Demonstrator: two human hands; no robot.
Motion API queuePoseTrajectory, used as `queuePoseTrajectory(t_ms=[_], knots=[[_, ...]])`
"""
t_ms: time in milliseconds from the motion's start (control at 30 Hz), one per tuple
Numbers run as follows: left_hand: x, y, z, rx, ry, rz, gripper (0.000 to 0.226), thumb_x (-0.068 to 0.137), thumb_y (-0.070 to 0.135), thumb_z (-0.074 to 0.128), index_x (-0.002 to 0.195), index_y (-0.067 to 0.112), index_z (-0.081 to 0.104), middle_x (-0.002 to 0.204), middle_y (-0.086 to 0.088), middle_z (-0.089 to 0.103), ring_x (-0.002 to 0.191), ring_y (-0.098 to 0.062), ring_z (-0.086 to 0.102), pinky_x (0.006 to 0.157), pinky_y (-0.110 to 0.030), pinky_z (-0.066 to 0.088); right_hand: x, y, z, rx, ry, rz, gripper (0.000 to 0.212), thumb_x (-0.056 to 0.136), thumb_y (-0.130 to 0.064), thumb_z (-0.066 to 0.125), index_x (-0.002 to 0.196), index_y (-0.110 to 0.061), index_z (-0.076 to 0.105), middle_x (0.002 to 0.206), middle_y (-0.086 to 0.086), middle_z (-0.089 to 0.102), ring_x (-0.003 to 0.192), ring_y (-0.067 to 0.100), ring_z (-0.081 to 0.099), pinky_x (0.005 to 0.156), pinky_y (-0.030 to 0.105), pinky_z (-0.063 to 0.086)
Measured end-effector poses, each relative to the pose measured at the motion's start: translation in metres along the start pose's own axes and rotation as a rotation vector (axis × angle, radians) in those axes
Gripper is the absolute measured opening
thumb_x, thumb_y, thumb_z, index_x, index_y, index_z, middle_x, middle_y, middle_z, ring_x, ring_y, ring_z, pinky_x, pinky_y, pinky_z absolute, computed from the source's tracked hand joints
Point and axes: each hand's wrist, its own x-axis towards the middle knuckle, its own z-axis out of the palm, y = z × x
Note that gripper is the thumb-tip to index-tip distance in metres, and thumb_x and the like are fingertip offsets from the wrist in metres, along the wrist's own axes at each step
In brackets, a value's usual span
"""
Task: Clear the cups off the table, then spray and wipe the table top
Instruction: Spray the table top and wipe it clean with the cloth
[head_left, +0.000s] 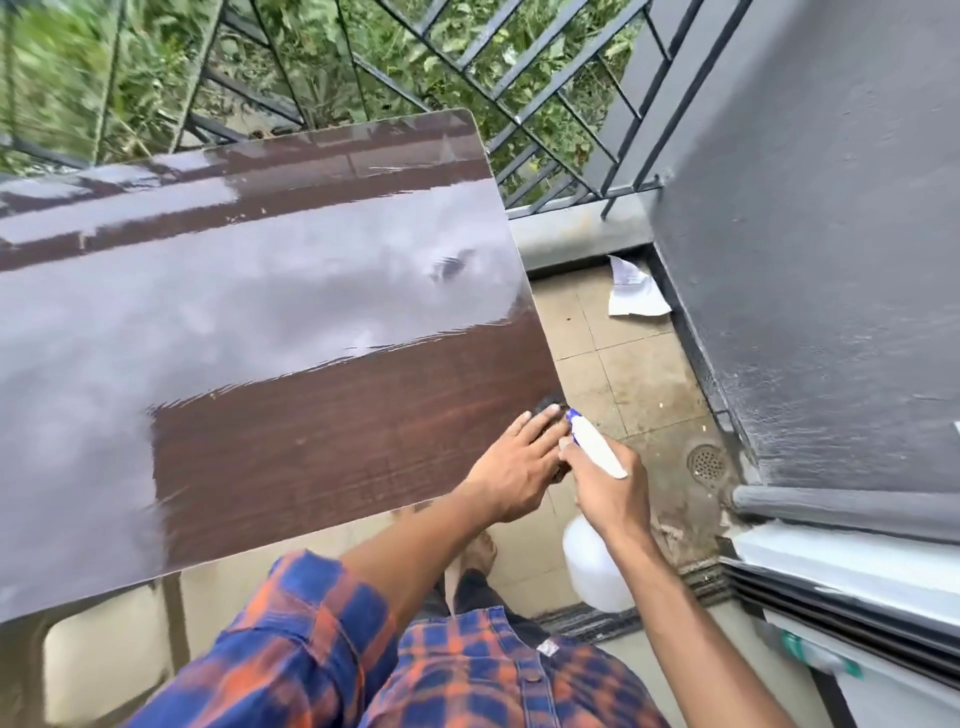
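A brown wood-grain table top (291, 447) filled the left and middle of the view; a glossy wet film covered its far and left parts, and a duller band of bare grain ran along the near right side. At the near right corner of the table, the left hand (519, 462) lay palm down with its fingers straight and close together, pressing flat on a dark cloth (551, 402) that showed only as small dark patches past the fingertips and under the palm edge. Just to the right, touching or nearly touching that hand, the right hand (609, 496) was curled around the neck of a white spray bottle (597, 447). The bottle's blue-tipped nozzle pointed toward the table corner, and its translucent white body hung below the wrist, off the table edge and over the floor. Whether a finger rested on the trigger could not be told. Both forearms reached in from the near edge, the left one coming out of a rolled blue and orange plaid sleeve (311, 629). Below the arms, a bare foot (480, 553) stood on the beige tiled floor (628, 374). Farther right on the floor lay a round drain (706, 462), and a crumpled white paper (635, 291) sat in the far corner against a grey wall (810, 249). A dark metal railing (550, 109) ran behind the table, with green plants (83, 78) beyond it.
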Motion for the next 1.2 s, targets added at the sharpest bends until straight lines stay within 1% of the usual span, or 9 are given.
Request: queuePoseTrajectory(t_ms=[167,267,333,433,567,667,867,1100,1200], knots=[[-0.038,-0.003,-0.001,-0.022,0.051,-0.015,0.048,0.094,0.019,0.052,0.14,0.006,0.05,0.149,-0.013,0.049,0.145,-0.036,0.034,0.116,-0.053,0.032,-0.009,-0.022,0.022,-0.013,-0.078,-0.051,0.017,0.09,-0.026,0.073,0.074,-0.023,0.074,0.062,-0.003,0.07,0.069,0.032,0.066,0.069,0.043,0.061],[-0.062,-0.012,-0.001,-0.029,0.063,-0.052,0.053,0.093,0.02,0.047,0.144,0.009,0.041,0.152,-0.012,0.045,0.145,-0.035,0.033,0.117,-0.053,0.031,-0.016,-0.033,0.043,0.001,-0.134,-0.094,0.012,0.082,-0.038,0.069,0.086,-0.029,0.075,0.071,0.005,0.072,0.073,0.038,0.07,0.07,0.055,0.065],[-0.083,-0.022,-0.001,-0.047,0.073,-0.146,0.057,0.096,0.023,0.047,0.15,0.014,0.031,0.159,-0.009,0.036,0.15,-0.031,0.025,0.12,-0.05,0.027,-0.02,-0.04,0.057,-0.024,-0.177,-0.123,0.009,0.084,-0.036,0.071,0.079,-0.029,0.075,0.063,-0.003,0.07,0.065,0.032,0.065,0.067,0.048,0.064],[-0.129,-0.039,0.0,-0.083,0.14,-0.312,0.06,0.1,0.026,0.046,0.157,0.018,0.027,0.165,-0.002,0.024,0.154,-0.025,0.014,0.124,-0.044,0.017,-0.026,-0.051,0.08,-0.115,-0.222,-0.156,0.026,0.092,-0.029,0.074,0.066,-0.025,0.069,0.053,-0.018,0.062,0.06,0.02,0.057,0.062,0.035,0.048],[-0.208,-0.062,-0.005,-0.11,0.251,-0.539,0.058,0.1,0.025,0.047,0.155,0.015,0.034,0.165,-0.003,0.024,0.154,-0.022,0.012,0.124,-0.046,0.018,-0.044,-0.062,0.117,-0.167,-0.302,-0.183,0.021,0.089,-0.038,0.073,0.079,-0.019,0.07,0.05,-0.008,0.055,0.055,0.026,0.056,0.06,0.043,0.053],[-0.27,-0.076,-0.008,-0.142,0.338,-0.796,0.056,0.1,0.028,0.04,0.154,0.014,0.036,0.164,-0.003,0.026,0.154,-0.022,0.014,0.12,-0.05,0.024,-0.062,-0.069,0.144,-0.215,-0.375,-0.226,0.032,0.089,-0.036,0.07,0.077,-0.008,0.064,0.056,-0.001,0.053,0.056,0.029,0.055,0.062,0.045,0.053],[-0.36,-0.105,-0.013,-0.166,0.508,-1.344,0.057,0.101,0.027,0.036,0.154,0.01,0.032,0.164,-0.01,0.025,0.153,-0.03,0.013,0.122,-0.054,0.017,-0.1,-0.075,0.181,-0.277,-0.472,-0.309,0.039,0.094,-0.029,0.069,0.071,-0.004,0.051,0.058,0.0,0.044,0.058,0.021,0.04,0.057,0.038,0.032],[-0.318,-0.133,-0.029,-0.226,0.57,-1.576,0.061,0.099,0.024,0.037,0.156,0.008,0.025,0.165,-0.01,0.02,0.153,-0.032,0.011,0.122,-0.053,0.014,-0.113,-0.074,0.195,-0.272,-0.422,-0.287,0.038,0.094,-0.032,0.068,0.075,-0.002,0.055,0.061,0.003,0.048,0.059,0.021,0.042,0.058,0.037,0.032],[-0.275,-0.133,-0.034,-0.241,0.567,-1.475,0.06,0.097,0.023,0.038,0.155,0.009,0.03,0.164,-0.009,0.024,0.153,-0.031,0.015,0.122,-0.051,0.015,-0.109,-0.072,0.189,-0.247,-0.35,-0.254,0.034,0.093,-0.032,0.07,0.077,-0.004,0.063,0.06,0.002,0.051,0.06,0.022,0.046,0.06,0.038,0.036]])
